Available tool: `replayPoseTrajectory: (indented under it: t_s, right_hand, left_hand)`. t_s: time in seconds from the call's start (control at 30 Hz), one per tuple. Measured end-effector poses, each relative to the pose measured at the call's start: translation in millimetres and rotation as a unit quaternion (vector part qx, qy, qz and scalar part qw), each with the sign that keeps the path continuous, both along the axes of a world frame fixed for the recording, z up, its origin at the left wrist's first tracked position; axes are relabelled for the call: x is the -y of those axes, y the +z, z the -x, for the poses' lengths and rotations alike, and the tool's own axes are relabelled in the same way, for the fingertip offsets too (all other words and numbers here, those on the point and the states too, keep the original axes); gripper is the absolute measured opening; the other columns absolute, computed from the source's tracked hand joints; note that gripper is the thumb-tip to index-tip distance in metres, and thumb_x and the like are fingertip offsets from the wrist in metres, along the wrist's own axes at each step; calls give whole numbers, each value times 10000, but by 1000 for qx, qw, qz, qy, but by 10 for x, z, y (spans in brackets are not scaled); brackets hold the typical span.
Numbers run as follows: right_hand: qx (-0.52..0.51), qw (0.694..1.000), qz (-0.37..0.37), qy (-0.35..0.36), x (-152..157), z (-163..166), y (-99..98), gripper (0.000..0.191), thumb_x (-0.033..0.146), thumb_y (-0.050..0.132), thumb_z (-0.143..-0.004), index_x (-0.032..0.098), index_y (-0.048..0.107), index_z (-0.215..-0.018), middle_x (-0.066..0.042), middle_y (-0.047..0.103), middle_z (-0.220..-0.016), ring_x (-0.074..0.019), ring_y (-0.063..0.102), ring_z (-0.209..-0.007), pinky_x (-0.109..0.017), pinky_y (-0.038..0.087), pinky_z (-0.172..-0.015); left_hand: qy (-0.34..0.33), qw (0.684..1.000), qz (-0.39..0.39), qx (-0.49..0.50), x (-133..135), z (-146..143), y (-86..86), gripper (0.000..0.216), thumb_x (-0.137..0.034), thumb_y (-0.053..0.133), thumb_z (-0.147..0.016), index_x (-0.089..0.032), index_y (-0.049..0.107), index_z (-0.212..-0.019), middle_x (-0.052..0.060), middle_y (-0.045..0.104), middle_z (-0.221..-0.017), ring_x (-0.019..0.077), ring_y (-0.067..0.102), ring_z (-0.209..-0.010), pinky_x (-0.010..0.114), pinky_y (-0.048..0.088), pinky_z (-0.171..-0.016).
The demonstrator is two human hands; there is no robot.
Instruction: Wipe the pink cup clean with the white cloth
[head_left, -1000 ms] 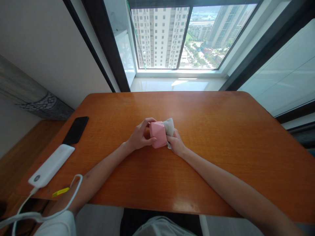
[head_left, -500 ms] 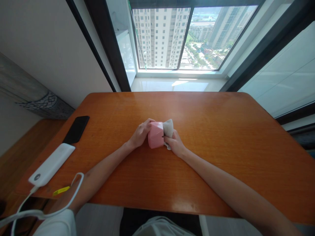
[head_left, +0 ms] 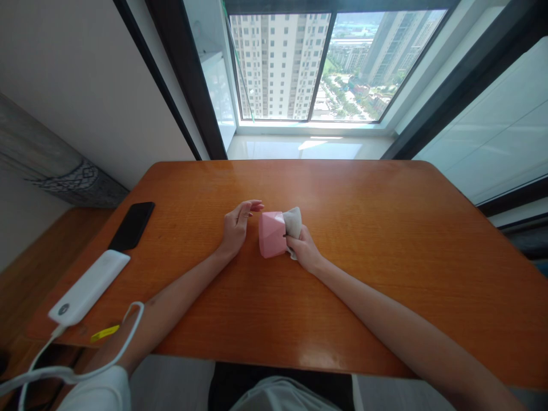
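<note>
At far left, near the worktop [head_left: 385, 274] edge, lies a white power bank [head_left: 89, 287] with its cable [head_left: 72, 371] looping off toward the lap, a small yellow tag [head_left: 105, 333] just beside it. Behind that, a black phone [head_left: 132, 225], flat and face up. Toward the middle, left hand [head_left: 237, 226] resting on the wood, fingers [head_left: 252, 206] spread loose and stretched out, holding nothing, just beside the pink box [head_left: 272, 234] with a narrow gap between. Pink faceted box standing on the worktop at centre. Pressed against its right side, a grey cloth [head_left: 293, 222], bunched and touching the box. Right hand [head_left: 303, 249] curled around the cloth, fingers closed on it, thumb against the box's right face. Beyond, a window [head_left: 317, 63] looking down on tower blocks.
</note>
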State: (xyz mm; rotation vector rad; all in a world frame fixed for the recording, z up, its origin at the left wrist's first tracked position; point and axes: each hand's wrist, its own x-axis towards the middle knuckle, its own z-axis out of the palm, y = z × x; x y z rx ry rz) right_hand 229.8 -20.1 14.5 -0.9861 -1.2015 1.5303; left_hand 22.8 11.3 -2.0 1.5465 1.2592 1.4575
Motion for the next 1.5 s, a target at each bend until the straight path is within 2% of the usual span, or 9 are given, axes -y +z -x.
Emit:
replayPoseTrajectory:
  t_s: [0.13, 0.33, 0.47, 0.6, 0.73, 0.87, 1.07, 1.33, 1.5]
  right_hand:
    - [3, 1000, 13, 1, 7, -5, -8, 190, 332, 673, -627, 198, 644, -758, 47, 537, -597, -93, 408, -513, -234, 325, -469]
    - [9, 1000, 14, 2, 4, -1, -18, 193, 341, 680, -626, 200, 635, -749, 47, 527, -578, -96, 408, -505, -235, 323, -462]
    - [4, 1000, 11, 7, -5, 0, -37, 189, 329, 684, -639, 199, 651, -771, 51, 525, -594, -97, 397, -531, -236, 333, -482]
    - [-6, 1000, 4, 7, -10, -9, -61, 193, 303, 694, -638, 186, 681, -790, 48, 550, -613, -96, 413, -542, -234, 346, -505]
    - [-36, 999, 31, -1, -29, -3, -91, 189, 275, 727, -627, 182, 708, -790, 42, 591, -614, -103, 455, -539, -235, 377, -518]
    - [-112, 992, 59, -19, -70, 23, -103, 258, 238, 787, -599, 185, 747, -849, 17, 703, -729, -126, 568, -632, -236, 478, -596]
    - [-154, 982, 98, -39, -90, 34, -9, 280, 258, 815, -557, 192, 731, -815, 9, 703, -721, -135, 595, -639, -235, 487, -590]
    - [-143, 987, 73, -25, -86, 11, -81, 226, 263, 804, -590, 204, 727, -794, 29, 660, -701, -134, 550, -679, -224, 453, -614]
    - [-111, 993, 27, -14, -100, -3, -175, 212, 269, 781, -636, 208, 747, -837, 34, 648, -714, -144, 549, -713, -232, 460, -655]
  left_hand:
    - [2, 999, -27, -25, 43, 9, -22, 440, -577, 583, -1149, -229, 826, -1264, 66, 892, -1173, 233, 836, -1111, 368, 607, -1018]
    - [-21, 989, -116, -92, 34, 49, -101, 371, -360, 477, -1201, -255, 755, -1422, 95, 812, -1435, 226, 790, -1320, 375, 634, -1054]
    - [-114, 957, -221, -147, 24, 99, -99, 495, -207, 394, -1166, -283, 593, -1613, 125, 601, -1707, 262, 570, -1611, 489, 570, -1235]
    - [-209, 910, -271, -235, 35, 184, -89, 739, -131, 521, -1056, -292, 385, -1764, 159, 473, -1793, 297, 495, -1664, 552, 486, -1341]
    - [-225, 862, -336, -305, 23, 261, -89, 1012, -81, 603, -934, -336, 205, -1829, 140, 228, -1910, 348, 358, -1741, 618, 473, -1345]
    - [-247, 826, -381, -334, 10, 269, -57, 1096, -112, 664, -882, -377, 185, -1831, 95, 59, -1944, 415, 191, -1792, 716, 404, -1365]
    - [-252, 833, -355, -342, 28, 233, -25, 1182, -248, 786, -852, -361, 145, -1838, 145, 80, -1934, 460, 212, -1776, 750, 397, -1350]
    - [-231, 834, -370, -337, -17, 226, -69, 1207, -367, 910, -858, -403, 189, -1825, 191, 320, -1837, 456, 440, -1655, 685, 509, -1285]
    - [-240, 876, -295, -297, 38, 187, -31, 1230, -376, 903, -848, -379, 168, -1834, 208, 368, -1792, 446, 479, -1617, 646, 534, -1265]
